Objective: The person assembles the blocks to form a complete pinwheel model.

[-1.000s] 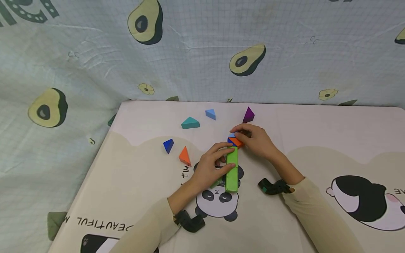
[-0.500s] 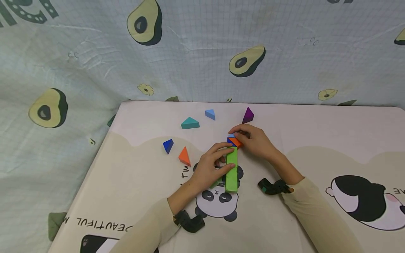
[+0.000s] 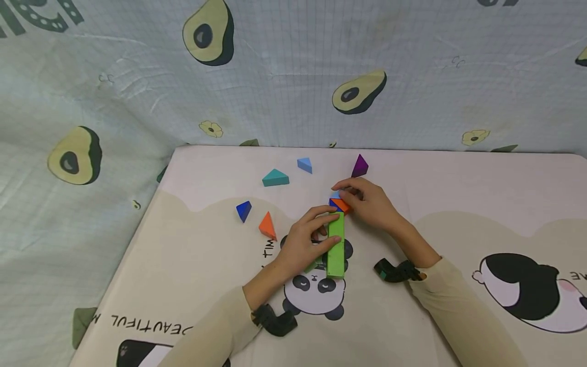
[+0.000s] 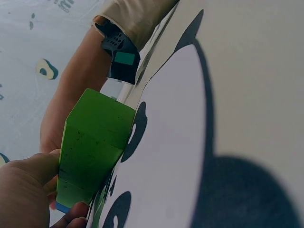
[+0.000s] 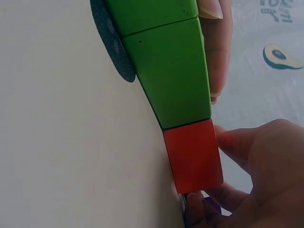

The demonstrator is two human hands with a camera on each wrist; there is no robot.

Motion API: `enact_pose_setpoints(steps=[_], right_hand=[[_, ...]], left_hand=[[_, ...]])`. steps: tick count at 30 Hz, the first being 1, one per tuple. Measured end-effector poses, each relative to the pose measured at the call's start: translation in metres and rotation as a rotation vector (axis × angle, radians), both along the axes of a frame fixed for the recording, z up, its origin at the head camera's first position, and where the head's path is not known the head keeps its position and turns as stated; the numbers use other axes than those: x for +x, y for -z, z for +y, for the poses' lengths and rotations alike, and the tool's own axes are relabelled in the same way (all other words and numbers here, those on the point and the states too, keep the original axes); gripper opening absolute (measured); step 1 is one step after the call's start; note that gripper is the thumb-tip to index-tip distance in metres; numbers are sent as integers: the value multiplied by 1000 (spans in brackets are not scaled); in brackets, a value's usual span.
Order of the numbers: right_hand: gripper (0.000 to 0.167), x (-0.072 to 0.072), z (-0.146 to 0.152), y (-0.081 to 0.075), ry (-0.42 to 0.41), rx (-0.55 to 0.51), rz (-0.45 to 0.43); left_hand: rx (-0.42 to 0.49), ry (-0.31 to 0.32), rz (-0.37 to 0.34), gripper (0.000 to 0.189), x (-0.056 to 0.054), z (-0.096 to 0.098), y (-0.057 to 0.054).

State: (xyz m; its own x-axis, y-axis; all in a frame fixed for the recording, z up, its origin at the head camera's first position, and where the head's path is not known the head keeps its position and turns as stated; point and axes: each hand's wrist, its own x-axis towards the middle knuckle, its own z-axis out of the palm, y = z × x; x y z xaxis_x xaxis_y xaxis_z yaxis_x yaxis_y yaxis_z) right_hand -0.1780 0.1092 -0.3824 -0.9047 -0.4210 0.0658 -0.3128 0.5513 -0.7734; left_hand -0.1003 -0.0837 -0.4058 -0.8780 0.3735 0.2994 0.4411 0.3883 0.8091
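A row of green blocks [image 3: 336,255] lies on the panda print, with a blue triangular block [image 3: 334,204], an orange triangular block [image 5: 194,156] and a light blue triangular block [image 3: 335,194] at its far end. My left hand [image 3: 304,239] comes over the row from the left; its thumb and fingertips rest on the green top and the blue block. Around the far end curls my right hand [image 3: 369,204]: thumb over the orange and light blue blocks, fingertips at the far side. That hand partly hides the light blue block. Part of another green piece [image 3: 313,266] shows under the left hand.
Loose triangular blocks lie beyond and left of the hands: purple [image 3: 359,166], light blue [image 3: 304,164], teal [image 3: 275,178], dark blue [image 3: 244,210] and orange [image 3: 268,226]. Avocado-print fabric [image 3: 284,92] rises behind the table's far edge.
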Motion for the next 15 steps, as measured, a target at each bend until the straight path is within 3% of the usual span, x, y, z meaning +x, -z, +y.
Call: enact_pose_setpoints(steps=[9,15], right_hand=[[22,0,3,-7,85,-75,47],[25,-14,16,-14,179,-95,118]], left_hand=[[2,0,-20,41,-1,-1,-1],[13,5,-19,41,0,-1,-2]])
